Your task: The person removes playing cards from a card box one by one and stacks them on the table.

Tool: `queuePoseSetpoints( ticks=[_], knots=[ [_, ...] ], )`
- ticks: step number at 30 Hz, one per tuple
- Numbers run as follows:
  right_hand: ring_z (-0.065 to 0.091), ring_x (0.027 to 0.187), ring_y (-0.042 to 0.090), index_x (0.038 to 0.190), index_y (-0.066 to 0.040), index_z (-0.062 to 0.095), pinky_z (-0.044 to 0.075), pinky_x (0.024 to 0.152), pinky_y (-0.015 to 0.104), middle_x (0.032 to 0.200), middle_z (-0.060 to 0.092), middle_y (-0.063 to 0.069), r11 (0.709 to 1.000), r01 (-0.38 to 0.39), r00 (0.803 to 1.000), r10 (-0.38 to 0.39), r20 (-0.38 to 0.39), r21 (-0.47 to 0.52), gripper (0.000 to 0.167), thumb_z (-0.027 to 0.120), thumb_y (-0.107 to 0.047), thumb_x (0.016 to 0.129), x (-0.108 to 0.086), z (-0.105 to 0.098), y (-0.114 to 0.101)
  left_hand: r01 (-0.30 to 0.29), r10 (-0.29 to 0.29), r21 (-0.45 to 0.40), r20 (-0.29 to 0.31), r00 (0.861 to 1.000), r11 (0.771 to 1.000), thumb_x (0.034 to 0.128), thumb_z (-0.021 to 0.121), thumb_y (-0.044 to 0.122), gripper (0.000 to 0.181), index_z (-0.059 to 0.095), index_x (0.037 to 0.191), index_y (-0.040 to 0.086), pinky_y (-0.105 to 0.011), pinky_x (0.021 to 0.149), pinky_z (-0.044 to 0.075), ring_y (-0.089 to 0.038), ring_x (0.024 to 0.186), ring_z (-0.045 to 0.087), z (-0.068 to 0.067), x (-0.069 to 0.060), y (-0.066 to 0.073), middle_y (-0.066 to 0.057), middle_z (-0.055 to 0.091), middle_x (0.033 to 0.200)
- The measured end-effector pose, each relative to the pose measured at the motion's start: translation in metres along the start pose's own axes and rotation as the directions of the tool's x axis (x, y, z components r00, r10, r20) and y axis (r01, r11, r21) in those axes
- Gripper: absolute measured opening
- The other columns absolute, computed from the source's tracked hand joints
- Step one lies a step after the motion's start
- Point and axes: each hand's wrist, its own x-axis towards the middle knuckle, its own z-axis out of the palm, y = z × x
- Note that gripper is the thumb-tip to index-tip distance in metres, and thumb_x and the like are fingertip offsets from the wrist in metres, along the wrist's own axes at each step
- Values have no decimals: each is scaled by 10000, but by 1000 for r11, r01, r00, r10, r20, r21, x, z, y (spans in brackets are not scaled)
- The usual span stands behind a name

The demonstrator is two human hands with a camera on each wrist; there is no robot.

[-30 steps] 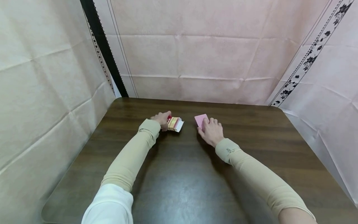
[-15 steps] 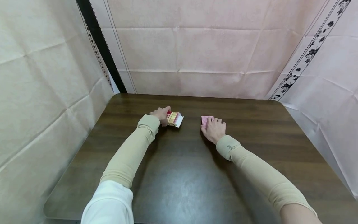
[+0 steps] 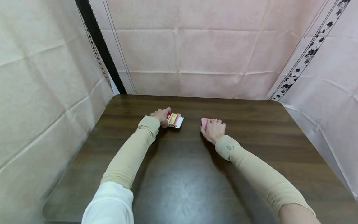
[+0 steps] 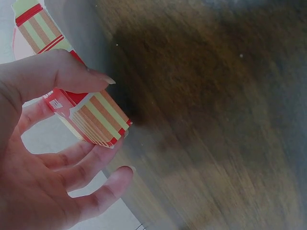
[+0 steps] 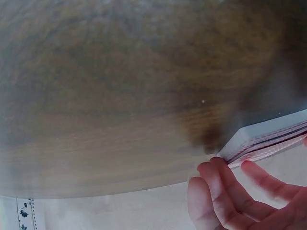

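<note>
My left hand (image 3: 161, 116) grips a red and cream striped card box (image 3: 172, 119) by its left end, over the far part of the table. In the left wrist view, the thumb lies across the box (image 4: 103, 115) and the fingers hold its other side; a flap stands open. To the right, my right hand (image 3: 213, 130) holds a deck of pink patterned cards (image 3: 204, 122), thumb at the near left. In the right wrist view, fingertips touch the edge of the stacked deck (image 5: 268, 139); part of it is out of frame.
A dark brown wooden table (image 3: 179, 174) lies under both hands. Pale creased cloth (image 3: 179, 53) hangs behind its far edge and along both sides, with a black strip (image 3: 103, 46) at the left and a floral border (image 3: 310, 53) at the right.
The pink deck and my right hand have shifted slightly right, and the deck has turned from tilted to nearly straight. My left hand keeps its grip on the box. The head view has tilted slightly.
</note>
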Motion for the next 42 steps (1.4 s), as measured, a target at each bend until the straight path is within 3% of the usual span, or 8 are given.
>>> queuePoseSetpoints(
  ticks=[6, 17, 28, 34, 37, 39, 42],
  knots=[
    [588, 973, 410, 1151, 2, 582, 472, 775, 535, 1091, 630, 285, 1000, -10, 1000, 10, 20, 0, 632, 505, -568, 888, 2, -3, 0, -1, 1, 10, -5, 1000, 1000, 720, 708, 52, 640, 403, 1256, 223, -461, 807, 420, -328, 973, 524, -1, 1, 3, -138, 518, 1168],
    [577, 1009, 423, 1224, 2, 552, 476, 767, 538, 1151, 604, 290, 1000, -11, 998, 11, 58, 13, 599, 518, -487, 879, 2, -4, -3, 8, -8, 6, -13, 1000, 1000, 720, 703, 35, 630, 408, 1242, 231, -461, 813, 406, -327, 967, 525, -3, 2, 3, -138, 522, 1166],
    [554, 1001, 424, 1271, 25, 487, 447, 638, 521, 1182, 566, 298, 999, -32, 995, 33, 94, -10, 631, 490, -497, 916, 0, -5, -6, 9, -9, 23, -6, 1000, 1000, 691, 697, -2, 655, 422, 1236, 234, -451, 788, 401, -325, 953, 519, -3, -2, 3, -142, 516, 1167],
    [550, 1012, 426, 1269, 30, 463, 465, 694, 540, 1161, 553, 283, 998, -53, 993, 49, 107, 43, 691, 500, -554, 902, 1, -7, -4, 0, 0, 24, 6, 1000, 1000, 689, 698, 5, 647, 424, 1229, 232, -444, 776, 404, -322, 946, 522, -1, 0, 3, -142, 523, 1160],
    [535, 1054, 419, 1276, 11, 462, 469, 787, 550, 1167, 549, 263, 996, -13, 999, 9, 40, 85, 662, 518, -532, 901, 4, -9, -1, -5, 5, 27, 3, 1000, 1000, 685, 699, 4, 646, 425, 1223, 234, -442, 767, 403, -321, 944, 523, 0, 3, 3, -137, 522, 1154],
    [513, 1089, 411, 1261, -9, 475, 455, 851, 543, 1182, 540, 247, 991, 57, 998, -55, -20, 118, 584, 516, -479, 919, 6, -10, 0, -5, 5, 26, -2, 1000, 1000, 682, 700, 1, 645, 429, 1220, 233, -443, 761, 405, -324, 941, 525, 0, 4, 4, -138, 527, 1150],
    [484, 1127, 394, 1270, -37, 494, 425, 903, 523, 1209, 521, 225, 962, 217, 974, -203, -99, 164, 466, 512, -371, 945, 9, -15, 0, 1, -1, 22, -7, 1000, 1000, 681, 702, 2, 646, 432, 1219, 234, -441, 753, 410, -328, 937, 530, 0, 4, 5, -138, 532, 1148]
  ],
)
